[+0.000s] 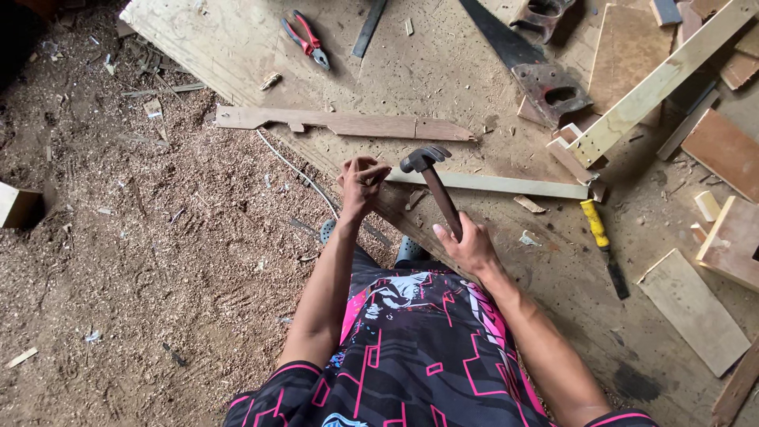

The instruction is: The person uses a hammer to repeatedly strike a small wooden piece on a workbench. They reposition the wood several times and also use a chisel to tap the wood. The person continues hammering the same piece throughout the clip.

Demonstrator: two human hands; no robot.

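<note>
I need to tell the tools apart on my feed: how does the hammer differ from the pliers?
The hammer has a dark metal head and brown handle gripped by the right hand; the pliers have red-and-black grips and lie untouched at the top of the board. The hammer is raised beside the left hand; the pliers lie flat. The hammer looks longer. Both are hand tools.

The claw hammer (433, 187), dark metal head on a brownish wooden handle, is tilted with its head up just right of the strip end, gripped low, while the thin pale wood strip (506, 185) lies flat on the plywood, running off to the right.
</note>
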